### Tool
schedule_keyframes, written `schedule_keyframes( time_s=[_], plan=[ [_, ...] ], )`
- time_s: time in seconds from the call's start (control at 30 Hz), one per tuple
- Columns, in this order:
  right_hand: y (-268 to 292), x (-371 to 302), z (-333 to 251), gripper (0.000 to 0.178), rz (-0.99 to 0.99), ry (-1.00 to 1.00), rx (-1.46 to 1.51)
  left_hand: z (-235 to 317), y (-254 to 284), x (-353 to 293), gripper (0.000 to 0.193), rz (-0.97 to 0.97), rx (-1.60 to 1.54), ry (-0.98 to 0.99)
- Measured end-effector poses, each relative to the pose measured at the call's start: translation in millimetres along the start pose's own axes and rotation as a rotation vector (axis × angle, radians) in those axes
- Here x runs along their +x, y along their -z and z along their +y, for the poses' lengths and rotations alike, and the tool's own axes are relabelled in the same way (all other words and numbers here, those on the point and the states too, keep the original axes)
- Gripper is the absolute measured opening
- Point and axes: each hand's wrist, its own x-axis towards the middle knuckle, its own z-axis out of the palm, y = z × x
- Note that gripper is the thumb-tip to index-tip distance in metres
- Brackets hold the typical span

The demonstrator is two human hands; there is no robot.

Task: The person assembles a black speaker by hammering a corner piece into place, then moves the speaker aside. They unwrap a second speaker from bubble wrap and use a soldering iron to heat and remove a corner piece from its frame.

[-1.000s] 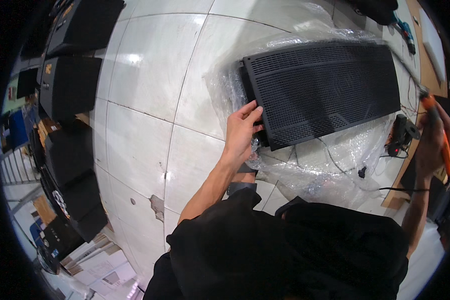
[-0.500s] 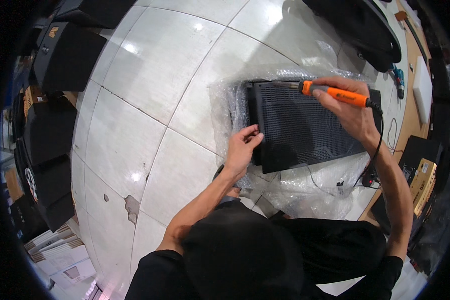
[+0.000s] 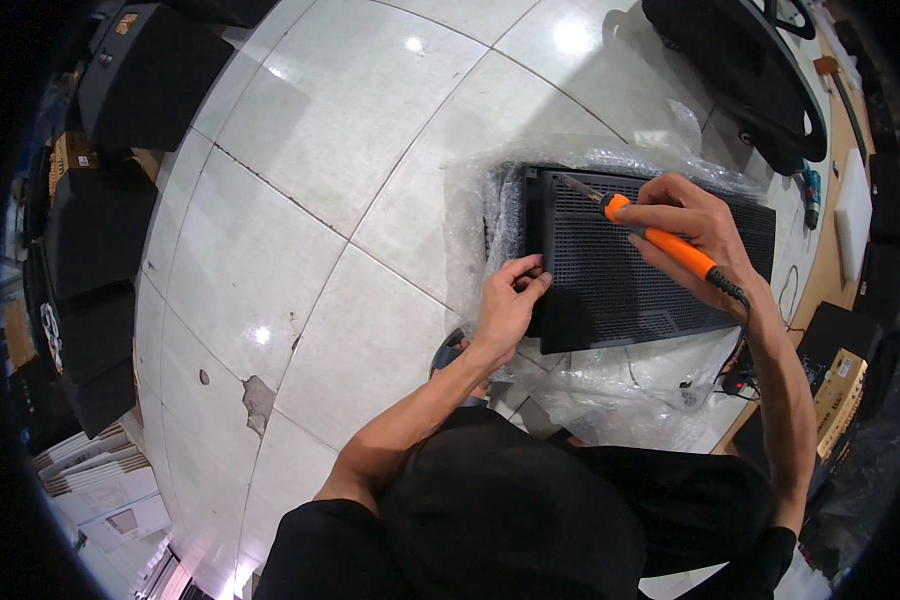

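Lying on bubble wrap, the black grille panel runs left-right; right hand fingers grip the orange soldering iron, tip up-left; left hand fingers pinch the panel's left edge

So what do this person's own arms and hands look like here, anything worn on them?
Both forearms come up from the lower edge bare to above the elbow. The left hand and the right hand wear no gloves, and no watch, ring or band shows. The clothing below is black, and the sleeves end short on the upper arms.
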Motion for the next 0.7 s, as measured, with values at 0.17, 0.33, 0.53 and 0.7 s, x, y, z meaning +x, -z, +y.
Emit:
schedule_keyframes(
  time_s=[0.17,0.33,0.53,0.7],
  plan=[
    [-0.3,3.3,2.2,0.031,-0.044,-0.004,-0.043,-2.9,0.7,1.5,0.031,-0.002,0.002,-0.017],
    [-1.0,6.8,2.9,0.029,-0.066,0.008,-0.036,-2.3,-0.3,1.3,0.031,0.002,0.008,-0.017],
    [0.6,12.8,-0.4,0.028,-0.066,0.015,-0.061,-1.3,1.5,0.8,0.031,-0.019,0.052,-0.012],
    [3.3,14.5,0.1,0.026,-0.006,-0.045,0.009,1.3,1.0,0.2,0.031,-0.03,0.063,-0.009]
  ],
)
